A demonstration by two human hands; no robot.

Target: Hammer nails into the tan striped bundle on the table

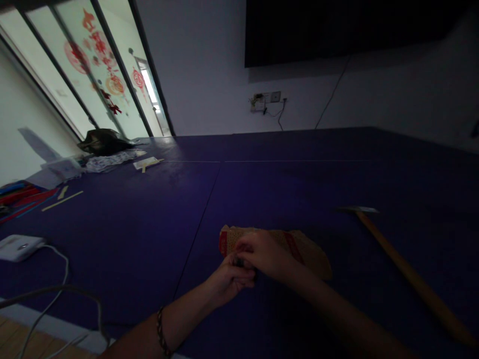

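My left hand is closed, with a bracelet on its wrist. Against it, the fingers of my right hand are pinched together. A small dark object shows between the two hands, too dim for me to tell its kind; both sets of fingers meet at it. Just behind and under my hands lies a crumpled tan package with red bands, partly covered by my right hand and forearm. To the right, a hammer with a wooden handle and metal head rests on the dark blue tabletop.
A white box-shaped device with a cable sits at the left edge. Red and blue strips, a pale stick, papers and a dark bag lie far left. Wall sockets are beyond the table.
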